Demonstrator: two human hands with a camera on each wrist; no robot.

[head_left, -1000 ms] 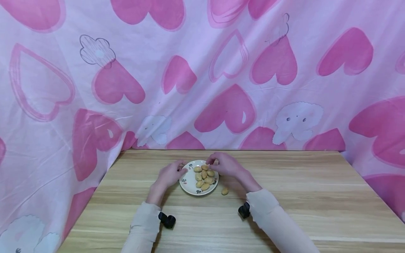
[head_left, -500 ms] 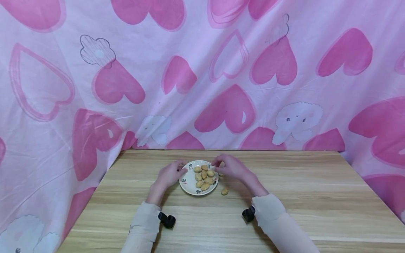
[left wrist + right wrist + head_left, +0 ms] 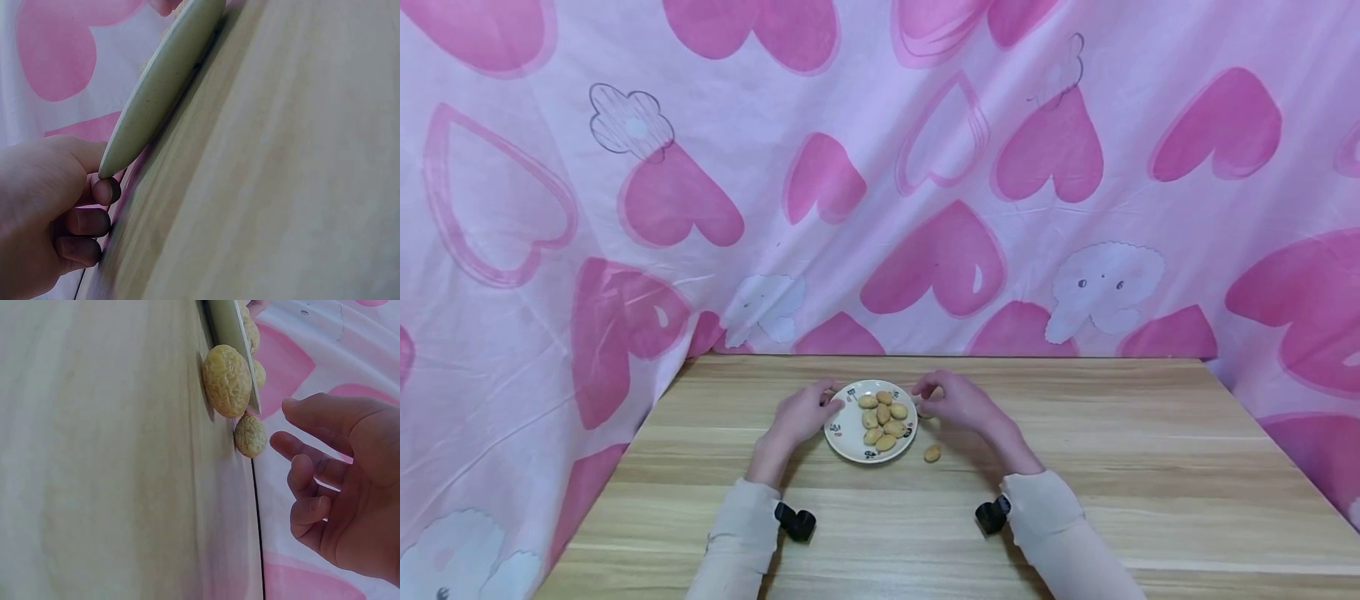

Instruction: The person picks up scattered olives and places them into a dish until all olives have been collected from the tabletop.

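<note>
My left hand (image 3: 802,412) holds the left rim of a small white plate (image 3: 842,435) with dark and red designs. In the left wrist view the thumb lies on the rim of the plate (image 3: 147,103), with fingers curled beneath. Several wrinkled, tan, oval nut-like pieces (image 3: 883,415) lie on the plate's right part. My right hand (image 3: 958,402) is just right of the plate, fingers loosely bent and holding nothing. Close by its fingertips is a loose piece (image 3: 250,435) on the table, partly hidden in the head view. Another loose piece (image 3: 932,453) lies nearer to me.
All this stands on a wood-grain table (image 3: 1112,467). Behind it hangs a pink cloth (image 3: 925,208) with hearts, also draping along the left side. Each wrist carries a small black camera, such as the left camera (image 3: 796,522).
My right hand has moved right, from over the plate's far right part to beside the rim. The left hand keeps hold of the plate, which has barely moved.
</note>
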